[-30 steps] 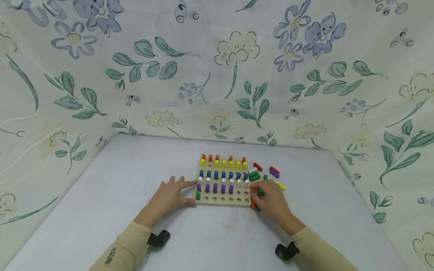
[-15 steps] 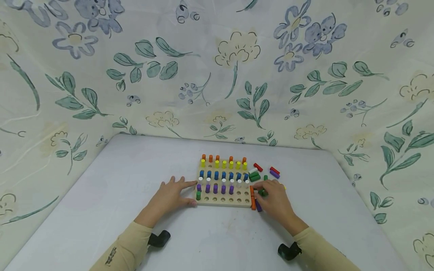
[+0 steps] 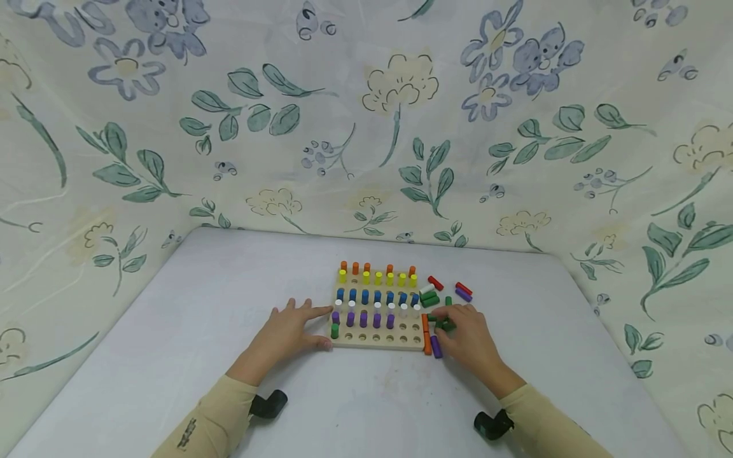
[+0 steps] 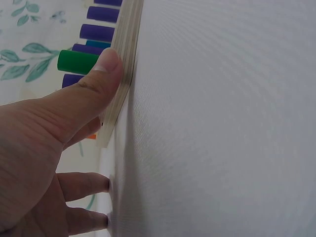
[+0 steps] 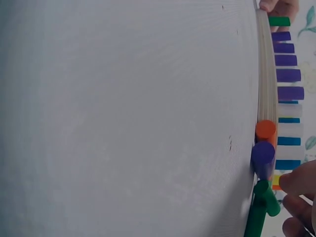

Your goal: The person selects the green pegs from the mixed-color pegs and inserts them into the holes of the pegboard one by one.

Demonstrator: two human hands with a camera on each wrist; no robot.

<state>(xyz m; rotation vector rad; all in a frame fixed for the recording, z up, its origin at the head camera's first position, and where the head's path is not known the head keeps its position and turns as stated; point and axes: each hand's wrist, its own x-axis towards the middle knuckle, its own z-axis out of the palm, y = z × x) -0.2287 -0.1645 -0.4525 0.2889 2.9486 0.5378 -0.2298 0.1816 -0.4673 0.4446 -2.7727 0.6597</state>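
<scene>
A wooden peg board (image 3: 378,345) stands on the table with rows of upright orange, yellow, blue, white and purple pegs. One green peg (image 3: 335,331) is in its front left hole. My left hand (image 3: 289,331) rests its index finger and thumb against the board's left edge; in the left wrist view the thumb (image 4: 106,66) touches the edge beside that peg. Beyond the right edge, my right hand (image 3: 466,334) hovers low over loose green pegs (image 3: 446,325). Nothing shows between its thumb and fingers in the right wrist view, though it partly hides the pegs from the head.
Orange pegs (image 3: 426,336) lie along the board's right edge, beside a purple peg (image 3: 436,347). Behind the right hand lie loose green pegs (image 3: 429,298), a white peg (image 3: 427,289) and red pegs (image 3: 435,282). A floral cloth (image 3: 343,159) hangs behind the table.
My right hand has shifted slightly right, away from the board's edge, uncovering the orange pegs and the purple one. The left hand and the board stay put.
</scene>
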